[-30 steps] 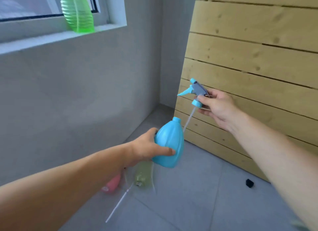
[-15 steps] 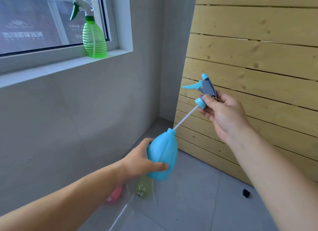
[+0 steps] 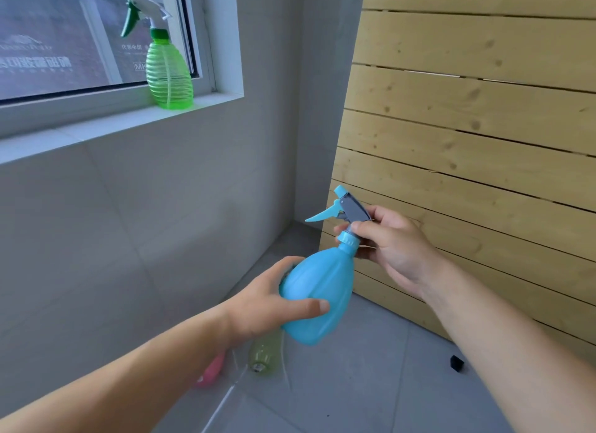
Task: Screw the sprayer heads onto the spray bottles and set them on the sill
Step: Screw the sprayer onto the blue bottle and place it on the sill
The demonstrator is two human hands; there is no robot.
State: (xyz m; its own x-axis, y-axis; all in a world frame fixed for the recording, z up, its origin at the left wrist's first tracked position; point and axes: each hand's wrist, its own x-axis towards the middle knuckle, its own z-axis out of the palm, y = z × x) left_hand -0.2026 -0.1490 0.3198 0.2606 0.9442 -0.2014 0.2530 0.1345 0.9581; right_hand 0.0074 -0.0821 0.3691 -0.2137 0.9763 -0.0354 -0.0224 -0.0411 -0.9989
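My left hand (image 3: 267, 306) grips the body of a blue spray bottle (image 3: 317, 295), held tilted in mid-air. The blue and grey sprayer head (image 3: 346, 211) sits on the bottle's neck, its collar against the opening. My right hand (image 3: 390, 242) pinches that head at the collar. A green spray bottle (image 3: 168, 68) with a white and green head stands upright on the white window sill (image 3: 96, 127) at the upper left.
On the grey tiled floor below my left arm lie a pale yellow-green bottle (image 3: 263, 355), a pink bottle (image 3: 211, 369) and a loose white tube (image 3: 222, 403). A wooden slat panel (image 3: 467, 135) leans on the right. A small black piece (image 3: 456, 363) lies by it.
The sprayer head has come down from above the bottle, its tube has gone inside, and the collar now rests on the neck. The view has tilted up, showing more of the sill.
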